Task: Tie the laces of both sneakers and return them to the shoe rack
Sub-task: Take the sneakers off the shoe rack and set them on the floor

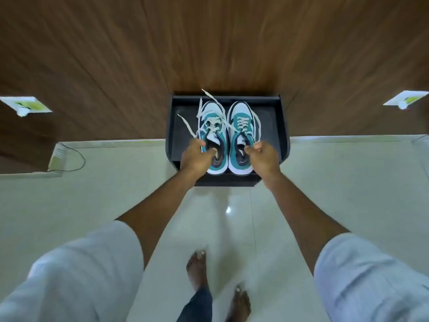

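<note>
A: Start nearest. What's closest to the person?

B: Bare feet (218,282) on pale glossy tile floor (97,201), well short of the rack (170,126). Both arms reach forward to it.

A: And the hands?

B: The left hand (196,156) is closed on the left sneaker (212,133), fingers hooked into its opening at the heel end. The right hand (262,158) is curled at the collar of the right sneaker (243,135); it looks like a pinch on the rim or a lace, but I cannot tell which.

A: Why hold them there?

B: My guess: the collar is the easy handle for lifting a shoe off a shelf (the laces need tying somewhere handier).

A: So the sneakers are on the rack?

B: Side by side on its top shelf, toes away from the person. The left one's laces (204,108) trail loose toward the rack's back edge, so nothing is tied yet.

A: Beyond the rack?

B: A wood-panel wall (209,43) rises directly behind it. Left of the rack, a cable (79,159) loops on the floor near the wall.
</note>
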